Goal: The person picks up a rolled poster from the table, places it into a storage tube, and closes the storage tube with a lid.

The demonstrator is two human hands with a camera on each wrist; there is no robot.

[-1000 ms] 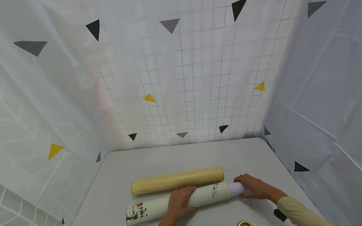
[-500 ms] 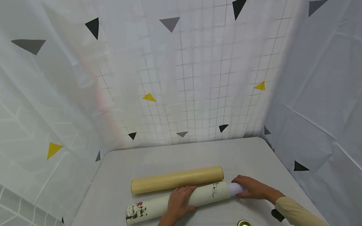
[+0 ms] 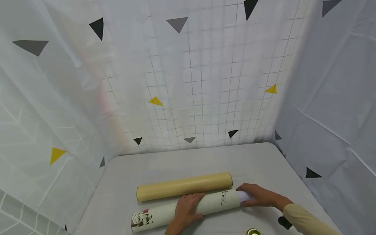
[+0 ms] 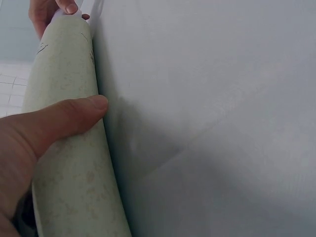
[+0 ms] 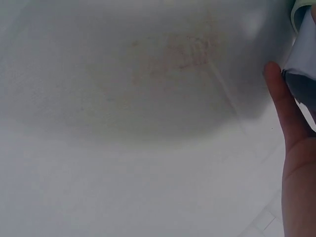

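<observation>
A pale cardboard tube point(image 3: 215, 202) with dark script and a red-and-black floral print lies slanted across the table. My left hand point(image 3: 186, 210) grips it around the middle, fingers over the top; the left wrist view shows the thumb point(image 4: 79, 116) along its near side. A roll of whitish paper point(image 3: 243, 196) sticks out of the tube's right end. My right hand point(image 3: 258, 195) holds this roll near its outer end, fingers on the far side and thumb on the near side. In the right wrist view, the roll point(image 5: 303, 52) sits at the tube's mouth.
Just behind the printed tube lies a plain tan tube point(image 3: 183, 186). A round gold-rimmed lid point(image 3: 254, 232) is at the front edge of view. By the right cuff is a small black object point(image 3: 284, 223). White patterned sheets point(image 3: 211, 114) hang around the table point(image 3: 176, 161).
My right hand has moved left toward the tube, and the paper roll has slid further in, with less of it showing. My left hand stays in place on the tube.
</observation>
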